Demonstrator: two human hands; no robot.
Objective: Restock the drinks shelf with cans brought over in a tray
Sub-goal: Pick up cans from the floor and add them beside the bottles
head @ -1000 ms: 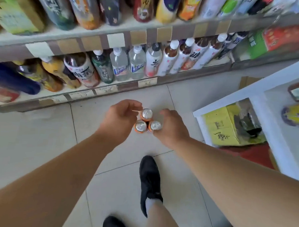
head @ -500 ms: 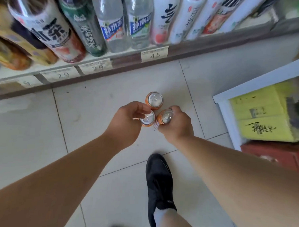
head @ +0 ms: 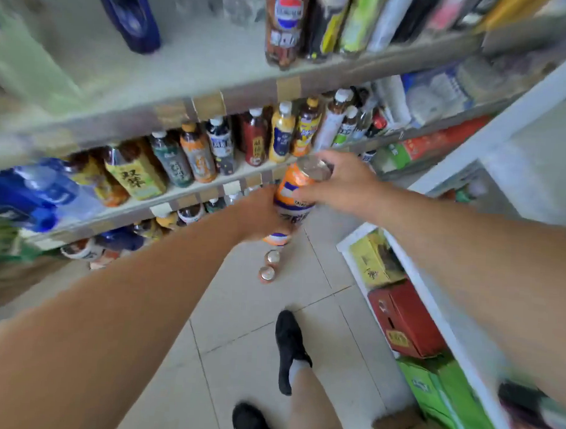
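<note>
I hold an orange-and-white can [head: 294,195] with a silver top up in front of the middle shelf [head: 192,191] of bottled drinks. My right hand [head: 344,184] grips it at the top and side. My left hand [head: 259,213] is wrapped around its lower part from the left. The orange bottom of what looks like a second can [head: 276,239] shows just under my left hand. Two more orange cans [head: 269,265] stand upright on the tiled floor below. No tray is in view.
Rows of bottles fill the shelves at left and ahead; the top shelf [head: 217,59] has bare space at its middle. A white rack [head: 433,302] at right holds yellow, red and green boxes. My black shoes [head: 290,347] stand on the floor tiles.
Both hands have come up from the three cans on the floor to shelf height, holding a can. Two cans stay on the floor. The view has tilted up, blurred.
</note>
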